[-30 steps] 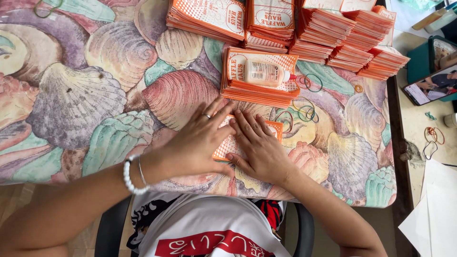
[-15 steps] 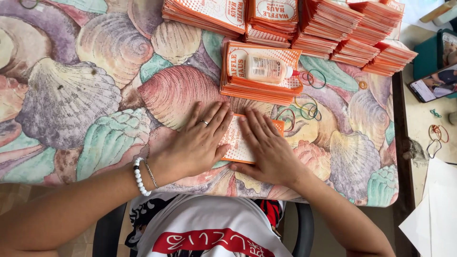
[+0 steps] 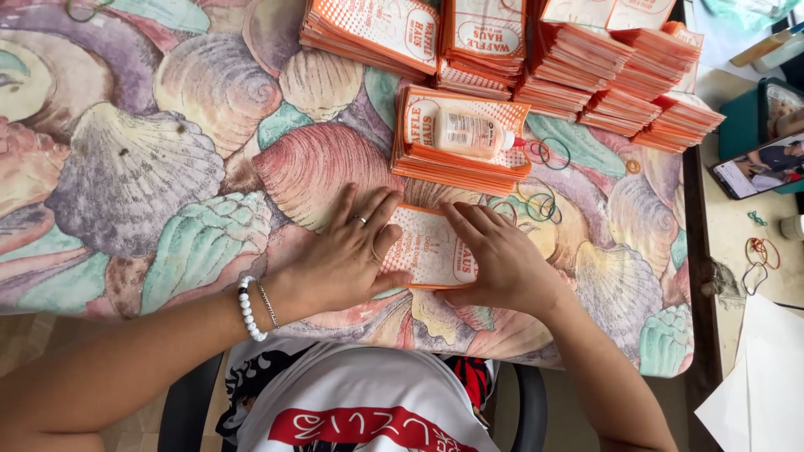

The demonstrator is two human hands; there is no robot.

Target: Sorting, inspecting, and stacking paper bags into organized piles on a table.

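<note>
I have both hands pressed flat on an orange-and-white paper bag [image 3: 431, 249] lying near the worktop's [image 3: 126, 167] near edge, left hand [image 3: 343, 259] and right hand [image 3: 502, 261] with fingers spread on it. This looks like pressing a fold or glued seam; next would call for an even sweep. At twelve o'clock, a glue bottle [image 3: 471, 134] lies on a bag stack [image 3: 456, 159]; its contents are hidden.

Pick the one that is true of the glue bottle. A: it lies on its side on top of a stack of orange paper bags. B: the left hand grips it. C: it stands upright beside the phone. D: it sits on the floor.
A: the glue bottle lies flat on the stack of orange paper bags, beyond both hands, which press a single flat bag on the table.
</note>
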